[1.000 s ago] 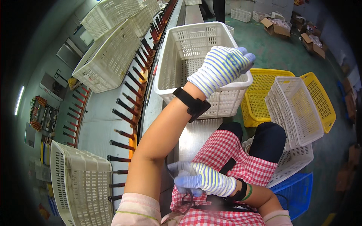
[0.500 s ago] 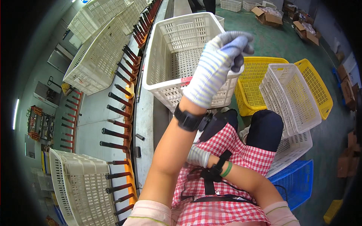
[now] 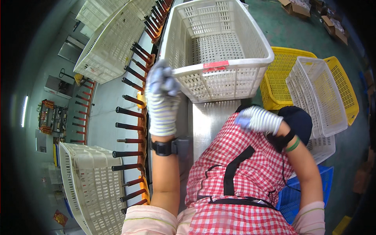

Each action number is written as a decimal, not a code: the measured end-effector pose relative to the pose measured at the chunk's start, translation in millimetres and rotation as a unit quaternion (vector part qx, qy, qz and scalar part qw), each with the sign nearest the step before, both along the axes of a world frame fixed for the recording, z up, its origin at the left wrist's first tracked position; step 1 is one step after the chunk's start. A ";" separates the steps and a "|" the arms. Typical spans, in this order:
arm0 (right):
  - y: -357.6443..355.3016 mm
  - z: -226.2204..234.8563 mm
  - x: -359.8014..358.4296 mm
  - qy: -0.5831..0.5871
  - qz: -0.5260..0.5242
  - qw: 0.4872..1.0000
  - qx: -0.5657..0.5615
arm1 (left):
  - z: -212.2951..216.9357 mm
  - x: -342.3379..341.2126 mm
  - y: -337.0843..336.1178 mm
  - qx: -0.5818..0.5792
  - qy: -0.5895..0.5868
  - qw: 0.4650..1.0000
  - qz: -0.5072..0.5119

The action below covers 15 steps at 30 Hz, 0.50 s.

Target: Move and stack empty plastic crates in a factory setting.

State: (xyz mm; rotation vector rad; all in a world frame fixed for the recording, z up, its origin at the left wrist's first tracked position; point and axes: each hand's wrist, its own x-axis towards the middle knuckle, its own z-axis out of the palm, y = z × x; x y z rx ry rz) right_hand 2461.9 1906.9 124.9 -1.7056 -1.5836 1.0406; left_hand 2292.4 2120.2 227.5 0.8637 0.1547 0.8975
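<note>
- Fingers of my left hand (image 3: 161, 88): blurred, curled, by the near left corner of the red-marked white crate (image 3: 248, 62); I can't tell whether they grip anything.
- My right hand (image 3: 259, 119): this side of the crate, above my checked apron (image 3: 211, 160), fingers bent, grip unclear.
- Black-tipped pegs (image 3: 130, 112): left of the crate.

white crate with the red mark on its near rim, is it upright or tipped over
Upright: the white crate has its open top facing up, its perforated floor showing down between the walls.
</note>
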 end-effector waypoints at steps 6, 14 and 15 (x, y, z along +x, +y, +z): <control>-21.7 -30.5 69.0 0.109 -0.208 0.960 -0.150 | -2.9 -49.3 27.6 0.031 -0.074 0.996 0.042; -20.7 -58.6 79.2 0.044 -0.213 0.968 -0.121 | 31.4 -48.7 39.9 -0.045 -0.097 0.991 0.081; -19.4 -59.4 78.7 0.018 -0.204 0.973 -0.110 | 34.1 -50.8 42.1 -0.157 -0.171 0.972 0.033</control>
